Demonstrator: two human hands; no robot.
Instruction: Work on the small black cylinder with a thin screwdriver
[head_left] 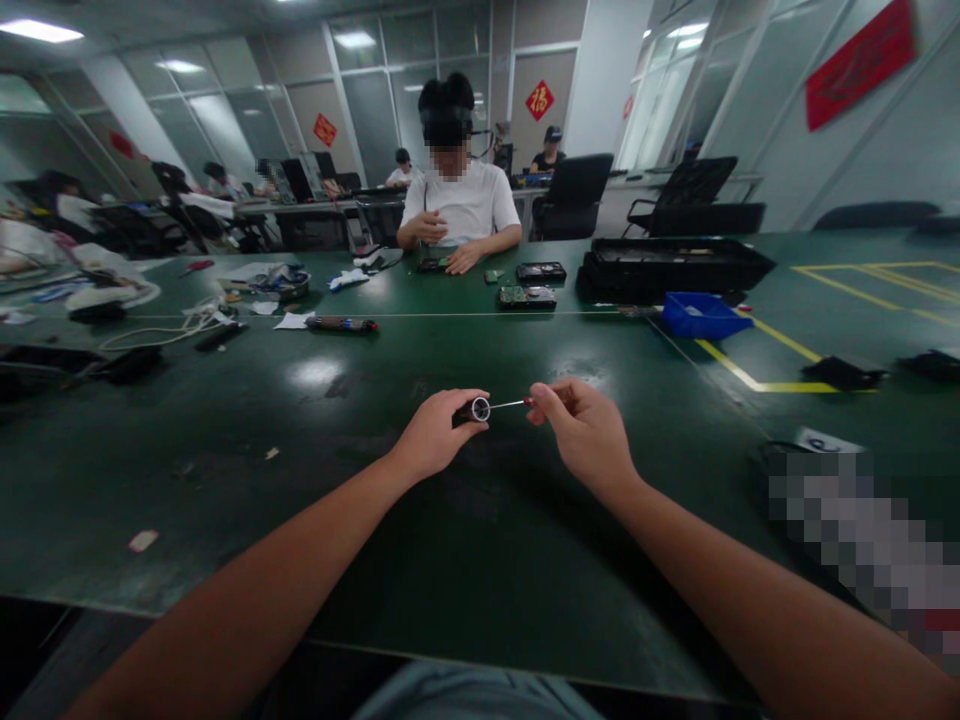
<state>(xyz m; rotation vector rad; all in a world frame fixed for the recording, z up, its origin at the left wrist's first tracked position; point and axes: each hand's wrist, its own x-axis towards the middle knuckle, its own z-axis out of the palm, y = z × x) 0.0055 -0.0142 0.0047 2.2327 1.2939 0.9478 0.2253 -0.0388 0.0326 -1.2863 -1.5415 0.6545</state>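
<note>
My left hand [436, 432] is closed around a small dark cylinder [480, 409] with a silvery ring at its end. That ringed end faces me and to the right; what kind of part it is cannot be made out. Between the thumb and fingers of my right hand [589, 428] is a slim screwdriver [510, 404] with a red handle. Its thin metal shaft points left, and the tip meets the ringed end of the cylinder. Both hands are above the green table [480, 560], over its middle.
A multi-coloured pen-like tool [342, 325] lies beyond my left hand. Hard drives [527, 297] and a blue bin [705, 316] stand farther back. A co-worker [459, 205] sits opposite, hands on a circuit board. A long black tray [675, 268] is at the back right.
</note>
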